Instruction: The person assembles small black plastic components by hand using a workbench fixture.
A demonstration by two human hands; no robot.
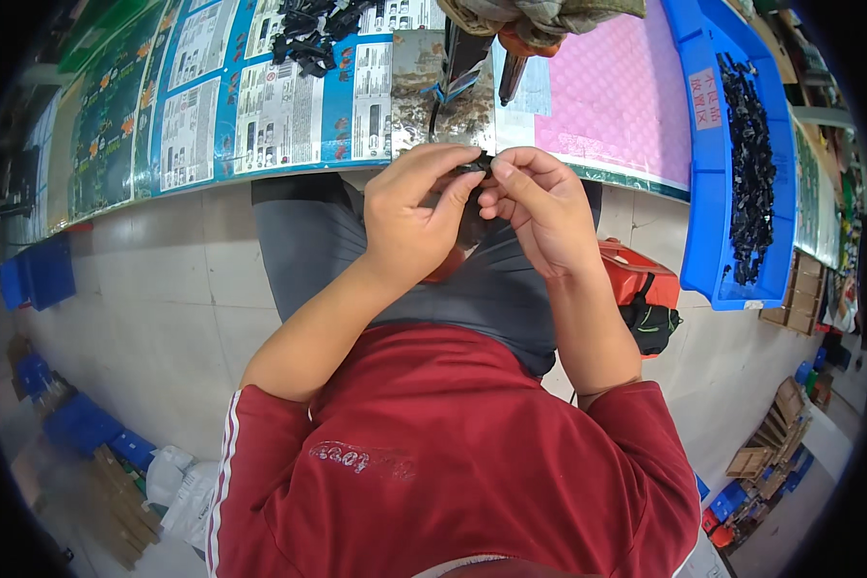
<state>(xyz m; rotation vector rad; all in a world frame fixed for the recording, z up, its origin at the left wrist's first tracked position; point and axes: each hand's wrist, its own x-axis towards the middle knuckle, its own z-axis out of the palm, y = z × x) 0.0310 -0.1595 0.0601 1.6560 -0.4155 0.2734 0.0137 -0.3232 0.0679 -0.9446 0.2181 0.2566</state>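
Both my hands meet at the table's front edge, fingers pinched round one small black plastic part (479, 165). My left hand (416, 207) grips it from the left between thumb and fingers. From the other side my right hand (547, 207) pinches its right end. The fingertips cover much of the part, so its exact kind cannot be made out. Just beyond my hands lies a scuffed metal plate (416, 96). A dark pointed tool tip (512, 81) hangs over its right side, below a cloth-wrapped body (549, 17).
A heap of black plastic pieces (316, 37) lies on the table's far left, over printed sheets (188, 135). Pink padded sheeting (617, 96) covers the right side. Further right, a blue bin (700, 226) holds many black parts. A red container (636, 258) stands on the floor by my right leg.
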